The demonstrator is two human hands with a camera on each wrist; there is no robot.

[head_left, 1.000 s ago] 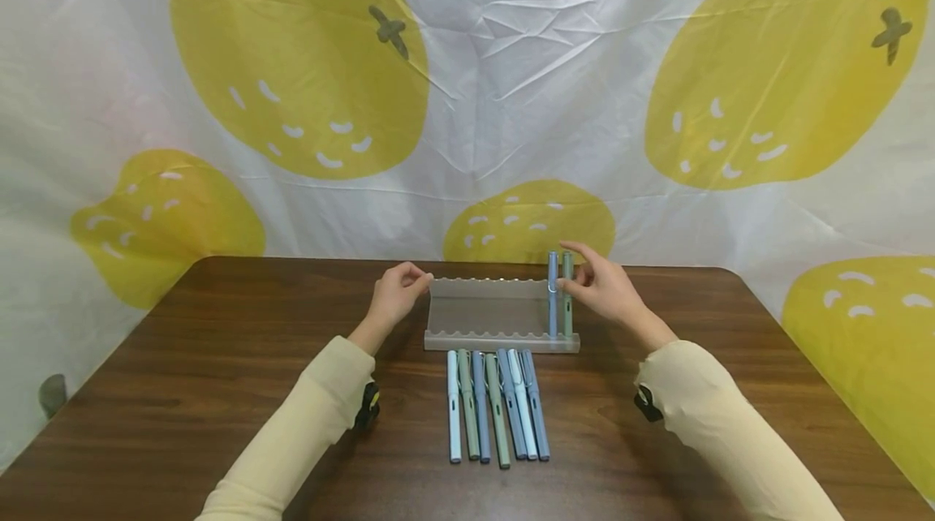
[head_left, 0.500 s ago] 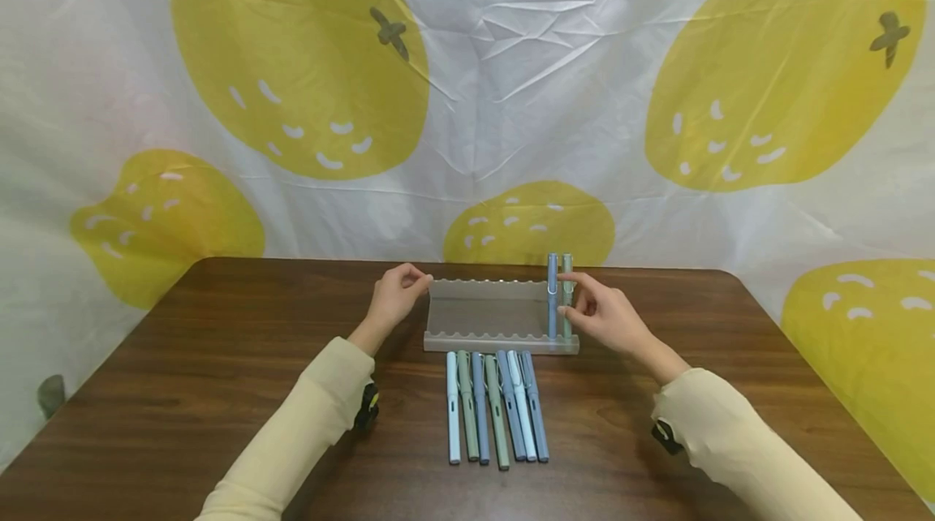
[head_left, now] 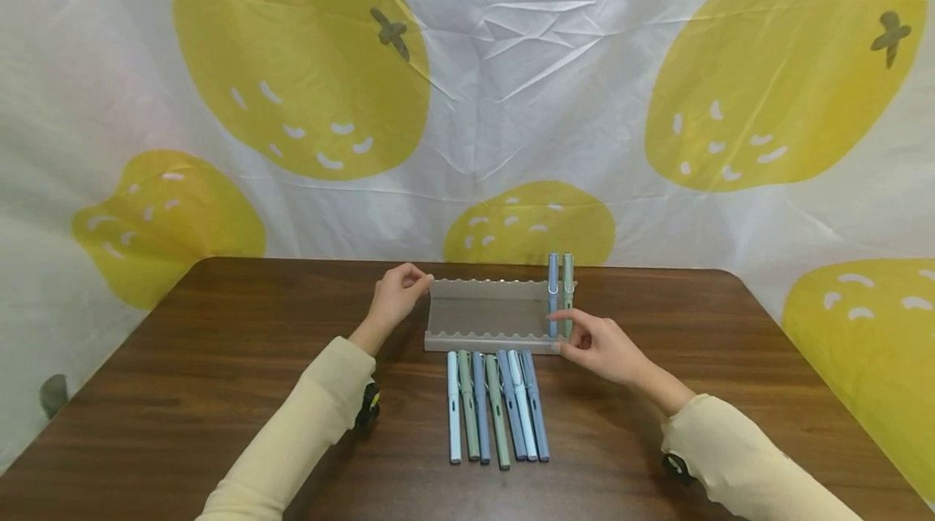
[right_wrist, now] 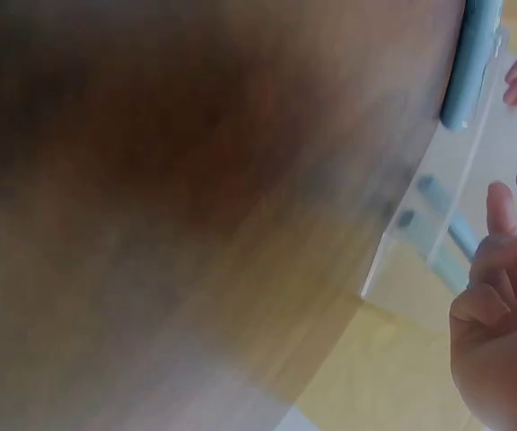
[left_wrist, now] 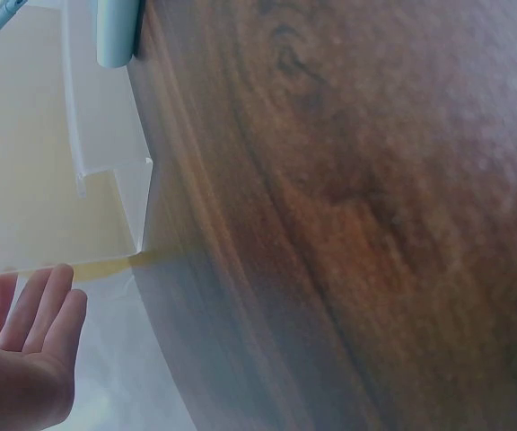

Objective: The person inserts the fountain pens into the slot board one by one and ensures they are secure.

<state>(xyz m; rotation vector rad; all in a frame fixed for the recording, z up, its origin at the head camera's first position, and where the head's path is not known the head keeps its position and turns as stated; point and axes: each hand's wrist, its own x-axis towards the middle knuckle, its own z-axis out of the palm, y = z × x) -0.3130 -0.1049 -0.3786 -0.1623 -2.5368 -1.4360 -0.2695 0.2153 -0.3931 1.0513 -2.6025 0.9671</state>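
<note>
- White cloth [head_left: 533, 99] printed with large yellow fruit fills the background, creased near the top middle.
- Dark wood-grain bench [head_left: 161, 391] stretches below it, its far corners rounded.
- Two pale yellow sleeves reach in from the near edge: the left sleeve [head_left: 299, 424] slants up and inward, and the right sleeve [head_left: 752, 456] slants in from the lower right corner.
- Translucent rack [head_left: 485, 312] with notched front and back edges sits mid-bench, at the far side of the loose pens.
- Left hand [head_left: 392, 296] is at the rack's left end, thumb and forefinger pinching its back corner; the wrist view shows the other fingers extended side by side.
- Right hand [head_left: 605, 346] is at the rack's front right corner, forefinger and thumb reaching leftward with a gap between their tips, the remaining fingers bent toward the palm. Its forefinger overlaps the racked blue pen's lower part; whether they touch, I cannot tell.
- Blue pen [head_left: 553, 273] and green pen [head_left: 568, 269] stand side by side in the rack's right end, tops rising past the back edge.
- Seven loose pens [head_left: 498, 415], in light blue, green and darker blue, lie in a row on the bench just before the rack, some slightly slanted.
- Small black devices show at the left cuff [head_left: 363, 407] and right cuff [head_left: 677, 468].
</note>
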